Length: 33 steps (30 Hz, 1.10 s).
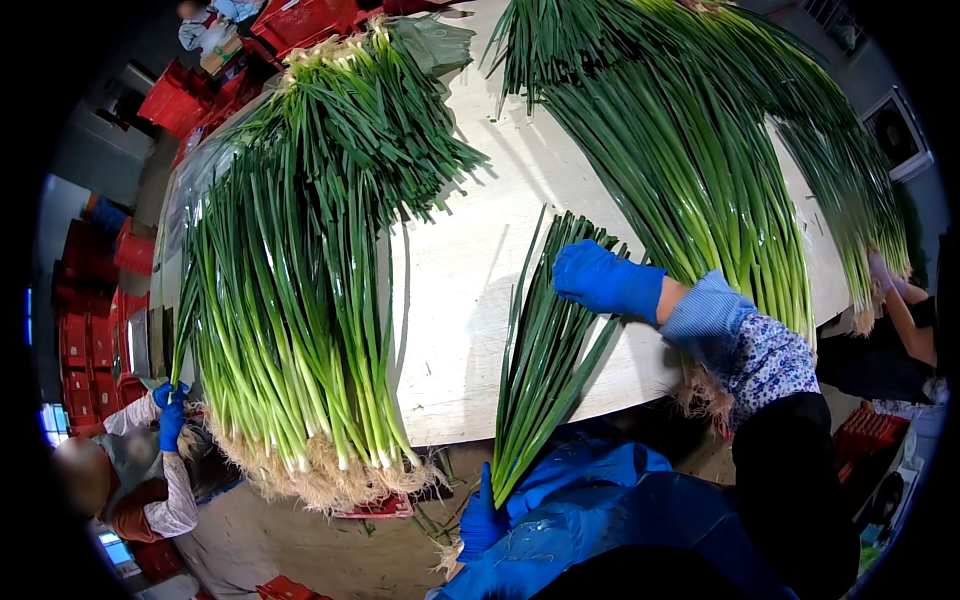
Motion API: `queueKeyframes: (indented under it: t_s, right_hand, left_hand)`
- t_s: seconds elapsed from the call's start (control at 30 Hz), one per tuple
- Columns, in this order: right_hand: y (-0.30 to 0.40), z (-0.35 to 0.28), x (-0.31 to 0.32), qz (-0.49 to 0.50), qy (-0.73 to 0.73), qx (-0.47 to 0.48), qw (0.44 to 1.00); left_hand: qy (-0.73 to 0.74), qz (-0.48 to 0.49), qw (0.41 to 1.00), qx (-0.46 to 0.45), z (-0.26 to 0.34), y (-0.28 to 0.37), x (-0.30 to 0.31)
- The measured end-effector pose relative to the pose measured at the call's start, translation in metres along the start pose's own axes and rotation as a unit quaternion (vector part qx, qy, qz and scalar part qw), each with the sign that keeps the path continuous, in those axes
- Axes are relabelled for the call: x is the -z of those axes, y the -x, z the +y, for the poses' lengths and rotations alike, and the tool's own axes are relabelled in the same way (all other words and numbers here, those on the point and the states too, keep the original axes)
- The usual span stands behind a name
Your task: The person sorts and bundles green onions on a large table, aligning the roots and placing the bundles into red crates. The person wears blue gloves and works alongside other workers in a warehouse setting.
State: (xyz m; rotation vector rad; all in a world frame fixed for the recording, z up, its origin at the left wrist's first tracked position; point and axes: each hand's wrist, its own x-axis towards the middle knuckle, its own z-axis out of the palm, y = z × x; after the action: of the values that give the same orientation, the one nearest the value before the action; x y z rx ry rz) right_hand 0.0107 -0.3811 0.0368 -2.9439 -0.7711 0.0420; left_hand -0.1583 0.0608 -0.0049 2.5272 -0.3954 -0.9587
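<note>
My left hand (481, 523), in a blue glove, grips a bunch of green onions (536, 360) low down, close to its pale roots. The bunch slants up from my lap over the table edge, its dark leaves fanning out. My right hand (604, 277), also blue-gloved, is curled into a fist on the leaf ends. Its fingers are turned away, so any leaves inside are hidden. A blue apron (585, 517) covers my lap. Left of the bunch lies a thick row of green onions (289, 322), roots hanging past the table edge. Another pile (697, 172) lies on the right.
The pale tabletop (457, 315) shows between the piles. A shorter pile of green onions (367, 112) lies at the back left. One person (142, 472) handles onions at left; another person's hand (885, 274) touches onions at right. Red crates (86, 330) stand left.
</note>
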Motion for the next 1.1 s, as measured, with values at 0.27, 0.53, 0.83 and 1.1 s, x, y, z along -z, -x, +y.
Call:
queueKeyframes:
  t_s: [0.27,0.53,0.83,1.1]
  right_hand:
    - [-0.001,-0.017,0.011,-0.037,0.098,0.0,0.994]
    - [0.029,0.069,0.016,0.286,-0.266,-0.332,0.858]
    - [0.113,-0.026,0.091,-0.024,-0.588,-0.332,0.737]
    - [0.121,-0.11,-0.037,-0.132,-0.668,-0.376,0.629]
  left_hand:
    - [0.006,0.005,1.0,0.002,0.002,0.001,-0.001]
    - [0.092,0.048,0.992,-0.065,-0.03,0.001,-0.023]
    - [0.339,-0.032,0.94,-0.016,-0.055,-0.006,-0.033]
    - [0.51,-0.318,0.785,0.147,-0.033,-0.014,0.051]
